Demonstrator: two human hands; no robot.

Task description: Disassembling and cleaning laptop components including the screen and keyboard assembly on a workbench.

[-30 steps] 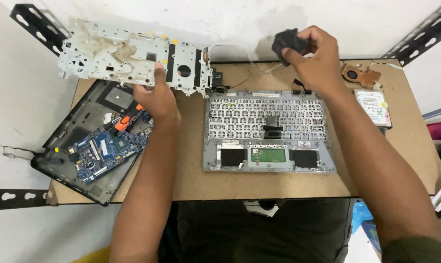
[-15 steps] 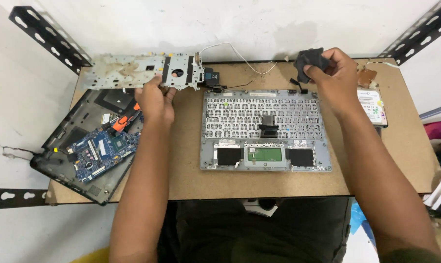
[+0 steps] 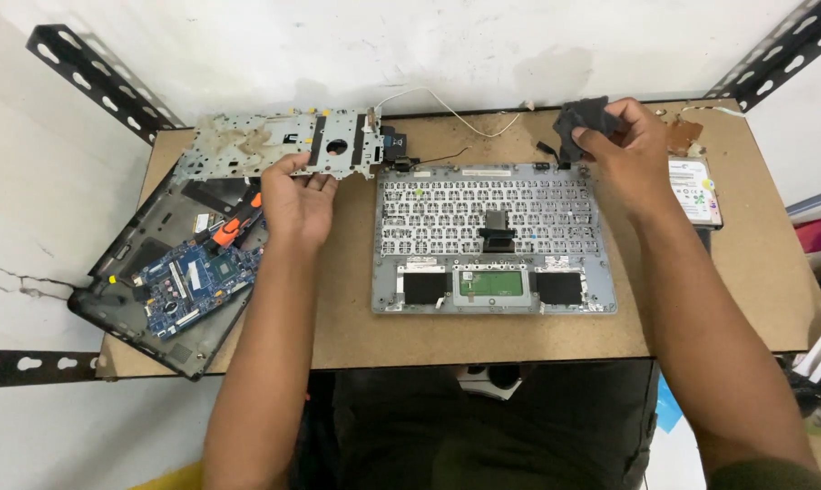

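Head view: left hand [image 3: 294, 201] has its grip clenched on the lower edge of a perforated metal frame [image 3: 279, 145] at the tabletop's [image 3: 356, 336] far left; right hand [image 3: 630, 150] clutches a dark cloth [image 3: 581, 120] above the upturned keyboard panel [image 3: 492, 238].

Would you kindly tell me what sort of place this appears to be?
Probably a small electronics repair bench: a brown fibreboard table on a black slotted-angle frame bears an opened grey laptop keyboard shell, a blue circuit board and a silver hard drive.
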